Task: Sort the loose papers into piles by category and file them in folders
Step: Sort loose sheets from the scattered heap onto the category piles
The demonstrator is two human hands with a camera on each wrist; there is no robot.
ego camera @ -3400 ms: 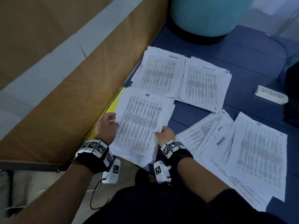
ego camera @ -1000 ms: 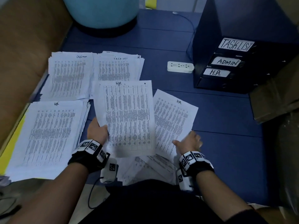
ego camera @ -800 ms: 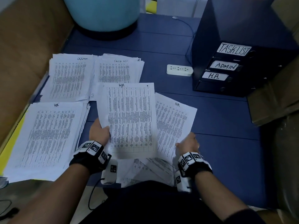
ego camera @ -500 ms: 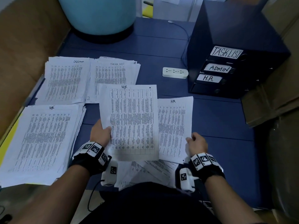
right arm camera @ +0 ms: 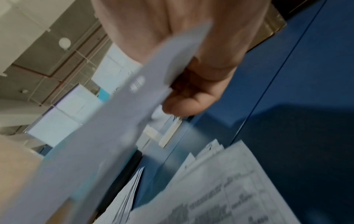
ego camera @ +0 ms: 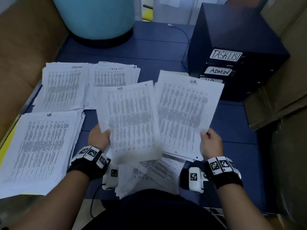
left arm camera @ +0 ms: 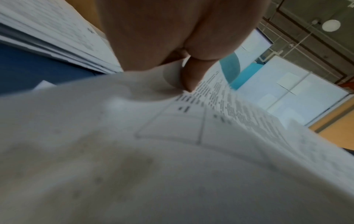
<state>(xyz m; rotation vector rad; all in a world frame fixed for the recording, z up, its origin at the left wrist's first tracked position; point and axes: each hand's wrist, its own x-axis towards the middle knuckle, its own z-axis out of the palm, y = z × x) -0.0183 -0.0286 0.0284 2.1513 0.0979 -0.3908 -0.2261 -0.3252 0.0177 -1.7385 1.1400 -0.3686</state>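
My left hand [ego camera: 99,136] pinches the lower left edge of a printed HR sheet [ego camera: 129,120], thumb [left arm camera: 191,75] on top; that sheet [left arm camera: 172,151] fills the left wrist view. My right hand [ego camera: 210,141] pinches the lower right corner of a second HR sheet [ego camera: 186,113], raised off the table; its edge [right arm camera: 145,94] crosses the fingers [right arm camera: 191,103]. Sorted piles lie on the blue table [ego camera: 232,146]: HR [ego camera: 41,146] near left, Admin [ego camera: 63,87] behind it, Task List [ego camera: 114,75] beside that. Loose unsorted papers [ego camera: 154,175] lie under my wrists.
A dark drawer unit [ego camera: 235,52] labelled TASKLIST, ADMIN and a half-hidden third label stands at the right rear. A light blue round container [ego camera: 98,17] stands at the back. Brown board [ego camera: 25,47] lines the left side, and cardboard [ego camera: 279,97] sits at the right.
My right hand has picked the second HR sheet up off the table and lifted it beside the one in my left hand. Both sheets are now raised higher and blurred.
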